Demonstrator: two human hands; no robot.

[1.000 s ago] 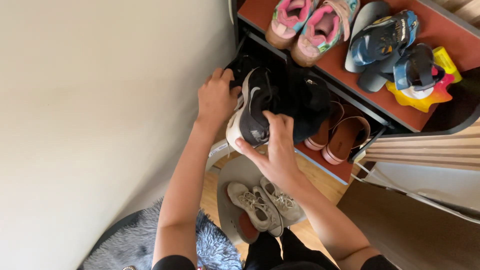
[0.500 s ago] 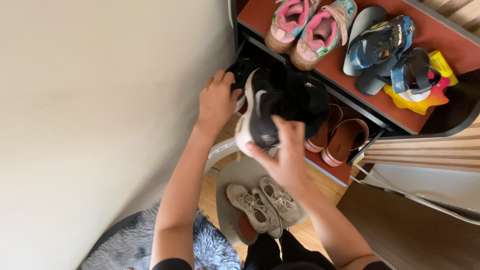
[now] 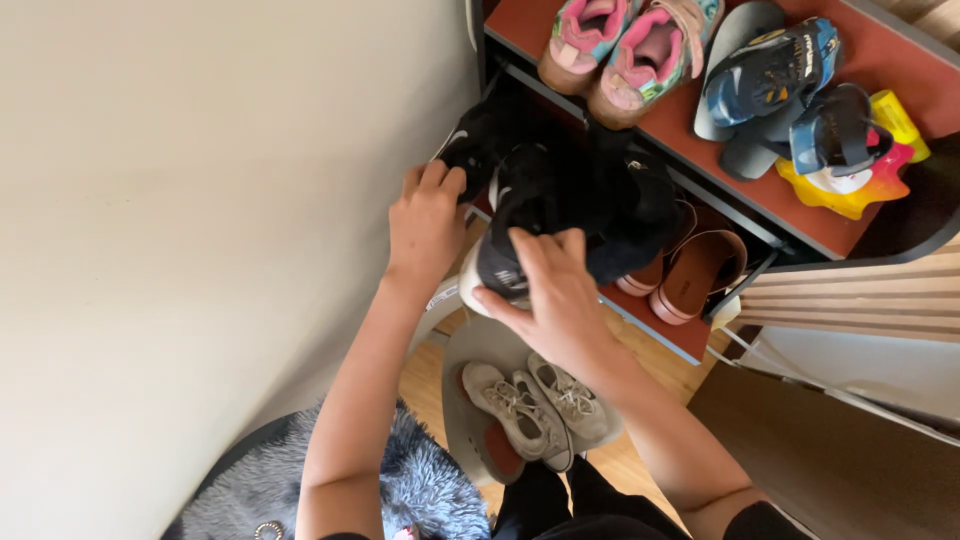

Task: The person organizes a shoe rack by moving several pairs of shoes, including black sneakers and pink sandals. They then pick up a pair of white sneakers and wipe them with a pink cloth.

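1. Black sneaker (image 3: 520, 215) with a white sole is held at the mouth of the middle shelf (image 3: 640, 315) of a red shoe rack, toe pointing in, so it lines up with the dark space there.
2. Its heel end is gripped by the right hand (image 3: 548, 295), with the fingers curled shut over the back and the thumb under the sole.
3. A second black sneaker (image 3: 470, 145) sits beside it, nearer the wall. It is touched by the left hand (image 3: 425, 220), whose fingers are bent over its edge. Whether it is really gripped cannot be told.
4. Two black sneakers are counted, so they look like a pair being kept side by side.
5. On the top shelf (image 3: 880, 55), two pink and blue sneakers (image 3: 625, 50) are set close together, toes out.
6. Next to them, blue sandals (image 3: 800, 95) and a grey flip-flop are piled on each other. The number cannot be told for sure.
7. One yellow and orange thing (image 3: 855, 185) lies under the sandals.
8. Two brown slides (image 3: 685, 275) are parked on the middle shelf, just right of the held sneaker.
9. Two worn grey sneakers (image 3: 535, 410) are seen low down on a grey rest, near the person's legs.
10. A fluffy grey rug (image 3: 420, 490) lies on the floor below.
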